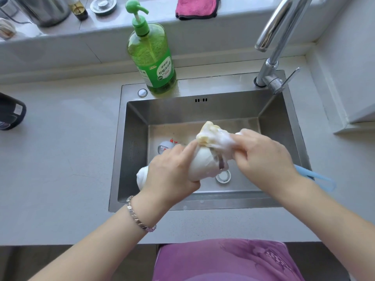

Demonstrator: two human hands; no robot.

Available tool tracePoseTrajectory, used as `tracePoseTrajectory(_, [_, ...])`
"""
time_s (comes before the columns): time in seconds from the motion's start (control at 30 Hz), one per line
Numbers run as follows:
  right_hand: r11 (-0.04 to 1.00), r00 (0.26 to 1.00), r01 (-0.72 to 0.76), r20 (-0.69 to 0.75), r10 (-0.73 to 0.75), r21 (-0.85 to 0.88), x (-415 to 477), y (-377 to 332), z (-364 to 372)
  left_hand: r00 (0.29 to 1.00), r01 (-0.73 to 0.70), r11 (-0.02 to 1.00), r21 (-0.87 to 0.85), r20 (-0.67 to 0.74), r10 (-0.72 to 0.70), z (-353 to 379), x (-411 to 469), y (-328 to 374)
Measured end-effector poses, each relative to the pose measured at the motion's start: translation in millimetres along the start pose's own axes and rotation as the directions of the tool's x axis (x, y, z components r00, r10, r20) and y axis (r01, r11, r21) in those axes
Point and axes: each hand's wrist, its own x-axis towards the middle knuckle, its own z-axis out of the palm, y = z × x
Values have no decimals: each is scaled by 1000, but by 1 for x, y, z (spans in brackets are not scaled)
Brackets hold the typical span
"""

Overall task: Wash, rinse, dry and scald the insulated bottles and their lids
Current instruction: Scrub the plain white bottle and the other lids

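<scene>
Over the steel sink (134, 126) my left hand (172, 171) grips a white insulated bottle (203, 165), held tilted with its mouth toward the right. My right hand (261, 157) holds a soapy yellow sponge (213, 134) pressed against the bottle's mouth end, with foam over my fingers. A white lid with red marks (166, 147) lies on the sink floor behind my left hand. A blue strap or loop (316, 177) hangs out past my right wrist. A dark bottle (10, 112) lies on the counter at the far left.
A green dish-soap pump bottle (152, 57) stands on the sink's back rim. The chrome faucet (274, 47) rises at the back right. The drain (223, 176) sits below the bottle. A pink cloth (196, 7), a metal kettle (44, 9) and a small bottle (79, 9) are on the ledge.
</scene>
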Motion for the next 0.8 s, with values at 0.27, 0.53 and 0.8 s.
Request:
tracePoseTrajectory(0.27, [999,998,42,-53,-40,32,0,25,-15,995,-19,996,-83,-103,10,-3,-6,-14])
tracePoseTrajectory(0.53, [967,963,243,-140,-232,73,-15,16,-2,999,-16,999,-36,-52,14,-3,-4,-19])
tracePoseTrajectory(0.8, [549,952,-207,295,-76,810,-21,9,-1,999,-22,1000,-8,-29,22,-3,-4,-16])
